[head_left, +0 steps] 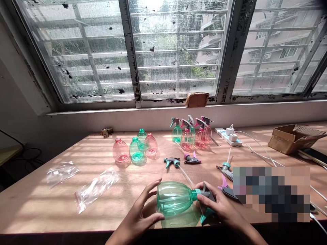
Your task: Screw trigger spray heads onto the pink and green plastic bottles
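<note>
A clear green spray bottle (173,199) lies on its side at the table's front edge, its base toward the left. My left hand (140,211) is cupped about the base, with the thumb at the lower edge and a fingertip at the upper edge. My right hand (217,202) grips the grey and teal trigger sprayer (209,194) at the bottle's neck. Parts of that sprayer are hidden behind the fingers. Just beyond the bottle are a loose teal-and-grey sprayer (173,162) with its tube and a pink-and-grey sprayer (192,158).
Open green and pink bottles (138,149) stand left of centre; several bottles with sprayers (187,137) stand behind. Plastic bags (98,187) lie left. Rightward are more loose sprayers (226,170), a power strip (224,136) with cables, a cardboard box (283,139) and a blurred patch.
</note>
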Demonstrator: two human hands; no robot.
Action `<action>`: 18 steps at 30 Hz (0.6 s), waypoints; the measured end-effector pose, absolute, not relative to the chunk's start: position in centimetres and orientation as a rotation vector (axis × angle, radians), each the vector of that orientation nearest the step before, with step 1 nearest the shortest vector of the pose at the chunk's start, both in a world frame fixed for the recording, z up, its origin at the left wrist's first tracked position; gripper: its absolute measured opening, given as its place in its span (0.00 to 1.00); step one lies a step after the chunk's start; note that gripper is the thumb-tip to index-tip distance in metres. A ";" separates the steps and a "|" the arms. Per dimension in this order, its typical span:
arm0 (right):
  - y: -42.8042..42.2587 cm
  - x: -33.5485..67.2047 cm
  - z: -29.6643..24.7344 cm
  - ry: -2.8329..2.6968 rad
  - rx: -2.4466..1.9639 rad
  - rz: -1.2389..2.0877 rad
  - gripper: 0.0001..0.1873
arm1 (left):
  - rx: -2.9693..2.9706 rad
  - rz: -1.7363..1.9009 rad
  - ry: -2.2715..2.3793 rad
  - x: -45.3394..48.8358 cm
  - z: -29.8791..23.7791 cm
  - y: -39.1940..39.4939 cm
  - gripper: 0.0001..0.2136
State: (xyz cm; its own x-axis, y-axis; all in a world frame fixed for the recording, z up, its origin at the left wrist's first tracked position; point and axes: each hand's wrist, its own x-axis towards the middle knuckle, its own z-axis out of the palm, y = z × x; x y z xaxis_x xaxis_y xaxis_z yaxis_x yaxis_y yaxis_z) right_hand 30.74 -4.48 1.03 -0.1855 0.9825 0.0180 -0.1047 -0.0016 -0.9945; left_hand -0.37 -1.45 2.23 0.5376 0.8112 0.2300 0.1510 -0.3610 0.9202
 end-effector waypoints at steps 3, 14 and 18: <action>-4.6 30.7 1.1 -1.251 -1.028 1.411 0.25 | 1.830 0.870 0.799 -0.4 2.2 -1.5 0.38; -4.5 30.9 1.1 -1.308 -1.024 1.379 0.23 | 1.707 0.839 0.823 -0.2 1.9 -0.8 0.27; -4.4 31.0 0.8 -1.286 -1.027 1.402 0.24 | 1.756 0.898 0.760 -0.3 1.5 -0.9 0.35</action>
